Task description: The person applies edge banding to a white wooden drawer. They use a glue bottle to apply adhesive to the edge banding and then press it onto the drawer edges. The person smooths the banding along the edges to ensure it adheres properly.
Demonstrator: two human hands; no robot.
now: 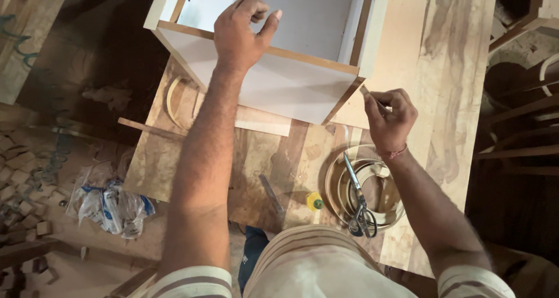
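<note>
- Far left we've got the workshop floor (70,257), dusty and littered with small wood offcuts (23,187), plus a crumpled clear plastic bag (110,208) with blue print lying near the table's edge.
- The wooden worktable (448,100) is rough, streaky plank stuff, pale and brown patches, pretty scuffed up (it fills most of the middle of the view).
- Our left hand (241,33) is hooked over the near wall of the white box (291,82), fingers curled over the top edge and thumb spread out, so it's gripping the panel. The box sits at the far side of the table, open at the top, white faces with raw wood-coloured edges.
- Near the front edge there's a flat metal blade (271,193) and a small yellow-capped bottle (315,201) lying just beside it.
- Next over, a coil of pale edge banding (372,187) with scissors (358,208) lying across it.
- Our right hand (390,117) is by the box's near right corner, fingers pinched on a thin strip end (368,94) that touches that corner.
- Far right it drops off into dark, with some wooden frames (518,129) stacked in shadow.
</note>
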